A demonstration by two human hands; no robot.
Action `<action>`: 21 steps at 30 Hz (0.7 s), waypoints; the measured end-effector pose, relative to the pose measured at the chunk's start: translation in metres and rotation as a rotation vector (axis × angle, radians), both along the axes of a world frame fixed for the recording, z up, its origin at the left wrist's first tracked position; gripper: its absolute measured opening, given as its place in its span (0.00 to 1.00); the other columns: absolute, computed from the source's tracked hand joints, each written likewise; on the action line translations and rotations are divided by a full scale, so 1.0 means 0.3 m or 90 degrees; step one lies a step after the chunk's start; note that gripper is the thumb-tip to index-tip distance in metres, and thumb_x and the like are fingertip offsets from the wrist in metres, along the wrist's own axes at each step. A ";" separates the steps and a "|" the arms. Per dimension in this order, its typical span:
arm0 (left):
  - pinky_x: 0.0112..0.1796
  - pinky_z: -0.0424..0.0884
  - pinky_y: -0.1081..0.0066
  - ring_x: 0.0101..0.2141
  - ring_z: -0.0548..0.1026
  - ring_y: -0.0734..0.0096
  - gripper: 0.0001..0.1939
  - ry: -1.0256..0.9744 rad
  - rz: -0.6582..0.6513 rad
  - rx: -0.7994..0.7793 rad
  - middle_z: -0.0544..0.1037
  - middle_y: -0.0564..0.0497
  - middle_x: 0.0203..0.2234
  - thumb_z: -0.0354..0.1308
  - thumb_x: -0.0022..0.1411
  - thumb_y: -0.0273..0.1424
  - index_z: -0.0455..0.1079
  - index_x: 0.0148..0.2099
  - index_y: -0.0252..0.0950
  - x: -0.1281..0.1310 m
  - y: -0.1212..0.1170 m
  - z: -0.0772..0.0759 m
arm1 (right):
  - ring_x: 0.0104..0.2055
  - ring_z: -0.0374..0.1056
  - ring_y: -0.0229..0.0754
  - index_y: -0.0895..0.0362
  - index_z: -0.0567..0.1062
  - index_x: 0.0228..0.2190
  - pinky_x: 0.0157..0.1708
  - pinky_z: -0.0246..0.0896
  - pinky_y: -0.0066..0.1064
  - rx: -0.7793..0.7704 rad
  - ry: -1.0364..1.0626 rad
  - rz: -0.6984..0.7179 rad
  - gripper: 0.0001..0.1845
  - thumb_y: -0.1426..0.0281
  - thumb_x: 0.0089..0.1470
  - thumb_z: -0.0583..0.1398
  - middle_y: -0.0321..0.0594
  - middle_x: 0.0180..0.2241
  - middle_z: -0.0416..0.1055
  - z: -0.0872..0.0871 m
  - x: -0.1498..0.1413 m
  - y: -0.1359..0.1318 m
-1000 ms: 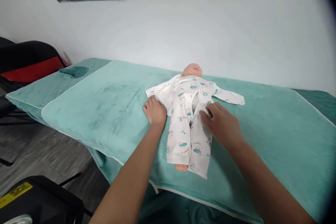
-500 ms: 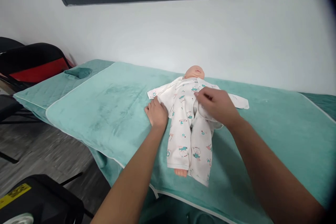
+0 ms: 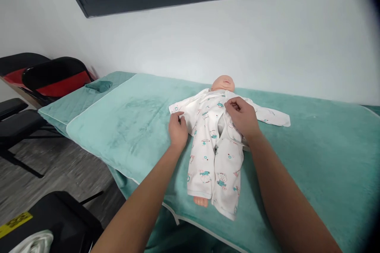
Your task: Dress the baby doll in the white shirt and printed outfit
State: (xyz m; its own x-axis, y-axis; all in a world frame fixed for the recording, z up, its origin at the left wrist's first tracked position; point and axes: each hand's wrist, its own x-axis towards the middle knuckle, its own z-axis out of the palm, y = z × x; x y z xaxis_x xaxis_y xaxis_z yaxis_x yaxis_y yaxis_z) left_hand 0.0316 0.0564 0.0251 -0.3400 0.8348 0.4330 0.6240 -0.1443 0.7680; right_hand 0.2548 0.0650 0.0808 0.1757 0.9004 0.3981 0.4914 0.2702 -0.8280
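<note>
A baby doll (image 3: 223, 83) lies on its back on a green-covered bed, head by the wall, with toes showing under one trouser cuff. It wears a white printed baby shirt (image 3: 196, 106) and matching trousers (image 3: 203, 166). The shirt's front hangs partly apart, with a dark gap over the belly. My right hand (image 3: 242, 115) is closed, thumb and fingers pinching the shirt's front edge at the chest. At the opposite side, my left hand (image 3: 178, 129) has curled fingers, thumb near index, at the shirt's side below the sleeve; the cloth in its grasp is mostly hidden.
The green bed cover (image 3: 133, 114) stretches to both sides, against a white wall (image 3: 208, 43). Black and red chairs (image 3: 61, 77) stand at the far left. At the lower left, a black seat (image 3: 59, 215) carries folded white cloth (image 3: 35, 243).
The view has shifted, showing more of the chairs. My left hand's fingers have curled up from lying along the shirt's side. My right hand stays at the chest, and the far sleeve lies straighter.
</note>
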 end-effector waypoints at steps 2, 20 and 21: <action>0.42 0.71 0.65 0.40 0.74 0.67 0.10 -0.034 -0.055 0.079 0.76 0.48 0.40 0.46 0.67 0.26 0.68 0.44 0.39 0.015 -0.019 0.069 | 0.29 0.60 0.38 0.53 0.75 0.30 0.34 0.57 0.32 0.006 -0.012 0.016 0.08 0.62 0.56 0.59 0.33 0.27 0.68 -0.001 0.004 0.003; 0.37 0.64 0.65 0.36 0.69 0.64 0.14 0.430 -0.411 0.234 0.76 0.48 0.36 0.44 0.66 0.20 0.68 0.46 0.36 0.222 -0.177 0.193 | 0.34 0.67 0.48 0.49 0.72 0.57 0.31 0.49 0.36 0.027 -0.414 0.035 0.29 0.74 0.54 0.52 0.44 0.43 0.76 0.062 -0.026 0.117; 0.36 0.64 0.65 0.36 0.69 0.64 0.14 0.441 -0.409 0.237 0.76 0.47 0.36 0.44 0.66 0.19 0.68 0.46 0.36 0.224 -0.182 0.193 | 0.34 0.67 0.48 0.49 0.73 0.56 0.31 0.48 0.36 0.025 -0.415 0.031 0.28 0.73 0.55 0.52 0.45 0.43 0.76 0.062 -0.028 0.129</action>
State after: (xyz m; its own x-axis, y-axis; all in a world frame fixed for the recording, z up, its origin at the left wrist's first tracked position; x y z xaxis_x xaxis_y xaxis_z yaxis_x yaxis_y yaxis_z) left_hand 0.0988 0.0018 0.0830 0.5506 0.5424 0.6345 0.6342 -0.7660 0.1045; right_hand 0.2466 0.1038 0.0993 -0.1524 0.8841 0.4417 0.8757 0.3280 -0.3542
